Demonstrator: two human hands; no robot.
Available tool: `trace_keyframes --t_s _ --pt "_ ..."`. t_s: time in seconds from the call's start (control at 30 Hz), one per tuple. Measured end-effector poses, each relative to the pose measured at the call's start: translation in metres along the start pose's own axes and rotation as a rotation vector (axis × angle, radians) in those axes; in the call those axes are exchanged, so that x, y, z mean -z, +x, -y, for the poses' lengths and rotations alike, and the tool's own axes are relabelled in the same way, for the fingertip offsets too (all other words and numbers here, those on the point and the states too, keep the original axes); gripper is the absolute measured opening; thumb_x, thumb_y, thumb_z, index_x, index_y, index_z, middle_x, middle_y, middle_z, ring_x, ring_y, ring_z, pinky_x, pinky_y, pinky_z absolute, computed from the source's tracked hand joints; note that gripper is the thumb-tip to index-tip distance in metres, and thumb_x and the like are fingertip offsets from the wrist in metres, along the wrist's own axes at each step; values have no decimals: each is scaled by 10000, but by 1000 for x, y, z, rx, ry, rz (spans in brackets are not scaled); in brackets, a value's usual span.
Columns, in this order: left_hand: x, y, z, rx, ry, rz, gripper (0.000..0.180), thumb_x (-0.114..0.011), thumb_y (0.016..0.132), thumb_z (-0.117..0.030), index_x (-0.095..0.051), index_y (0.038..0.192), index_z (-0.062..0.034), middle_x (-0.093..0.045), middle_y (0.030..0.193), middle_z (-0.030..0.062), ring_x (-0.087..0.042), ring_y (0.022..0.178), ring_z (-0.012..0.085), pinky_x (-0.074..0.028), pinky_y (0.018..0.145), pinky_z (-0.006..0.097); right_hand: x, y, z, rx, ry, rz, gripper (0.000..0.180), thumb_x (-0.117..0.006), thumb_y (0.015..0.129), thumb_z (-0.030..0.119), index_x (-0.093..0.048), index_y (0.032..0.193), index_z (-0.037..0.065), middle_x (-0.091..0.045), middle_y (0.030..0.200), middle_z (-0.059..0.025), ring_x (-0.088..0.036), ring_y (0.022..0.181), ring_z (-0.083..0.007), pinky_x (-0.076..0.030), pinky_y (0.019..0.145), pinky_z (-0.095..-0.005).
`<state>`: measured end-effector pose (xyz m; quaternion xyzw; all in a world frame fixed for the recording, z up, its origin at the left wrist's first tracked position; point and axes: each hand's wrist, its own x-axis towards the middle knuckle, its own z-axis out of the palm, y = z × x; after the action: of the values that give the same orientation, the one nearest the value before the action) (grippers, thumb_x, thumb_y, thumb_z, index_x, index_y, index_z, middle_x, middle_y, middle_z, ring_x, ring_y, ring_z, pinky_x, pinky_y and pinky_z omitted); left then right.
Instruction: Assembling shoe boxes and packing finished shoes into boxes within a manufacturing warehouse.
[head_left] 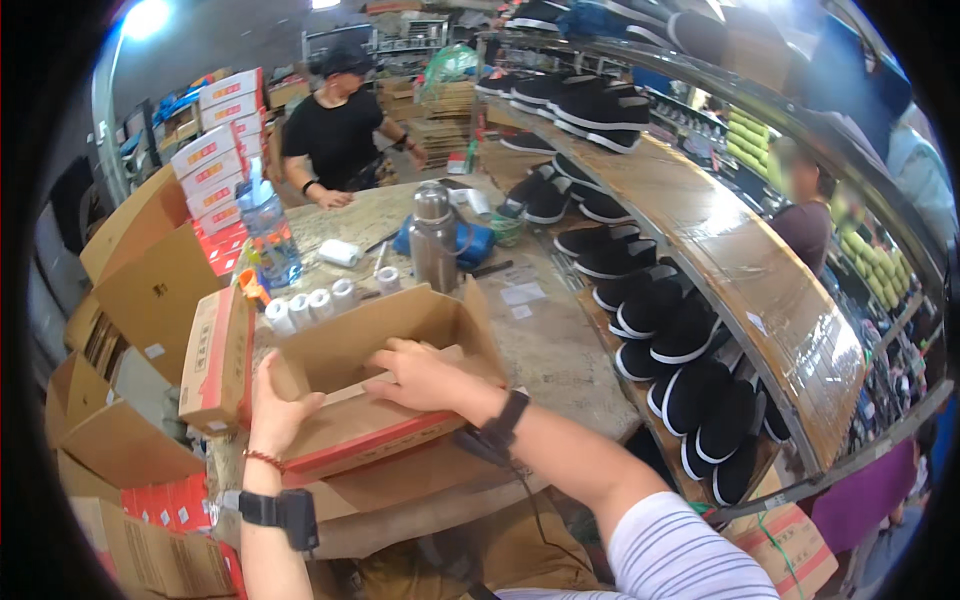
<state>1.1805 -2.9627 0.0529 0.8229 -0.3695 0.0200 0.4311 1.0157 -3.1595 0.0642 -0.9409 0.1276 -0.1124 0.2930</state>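
"What have you got in front of you?"

"An open cardboard carton [345, 350] at the near edge of my table [570, 400], with a red band along the wall facing me. Take it as the centre of the clock, twelve pointing away from me."

"And your hands?"

"My left hand [277, 408] is at nine o'clock, thumb apart from the fingers, set against the carton's left end. I can't tell whether it is clamped there or only steadying. My right hand [418, 373] comes in from four o'clock and reaches over the near wall into the carton — open, fingers loosely bent, thumb clear of them."

"Anything close by?"

"A second, narrower carton [212, 358] stands just beyond my left hand, toward nine to ten. At eleven, near the far wall, there's a row of white rolls [319, 302], and behind them a clear blue bottle [270, 240]. Between twelve and one stands a metal flask [433, 245]."

"Farther off?"

"Black shoes [683, 325] with white soles, crowded on a rack toward two and three. White-and-red boxes [208, 160] are stacked at eleven, and a co-worker [335, 130] in a black top stands across the table at twelve."
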Motion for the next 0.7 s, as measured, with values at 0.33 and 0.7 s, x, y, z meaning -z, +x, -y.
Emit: trace_keyframes --t_s 0.33,0.7 --pt "0 -2 -19 -47 -96 -13 857 -825 670 -114 -366 1393 -73 -596 1230 156 -567 1140 284 -436 988 370 32 -25 -79 65 121 -805 396 -600 876 105 -485 1241 7 -579 1061 -195 -576 1014 -379 -459 905 -392" --pt "12 -25 -52 -119 416 79 614 -812 674 -159 -542 1223 -105 -525 1178 129 -515 1071 336 -457 915 438 55 -52 -37 -98 -34 -291 600 -783 675 256 -530 1194 96 -521 1160 -142 -565 1058 -332 -484 901 -397"
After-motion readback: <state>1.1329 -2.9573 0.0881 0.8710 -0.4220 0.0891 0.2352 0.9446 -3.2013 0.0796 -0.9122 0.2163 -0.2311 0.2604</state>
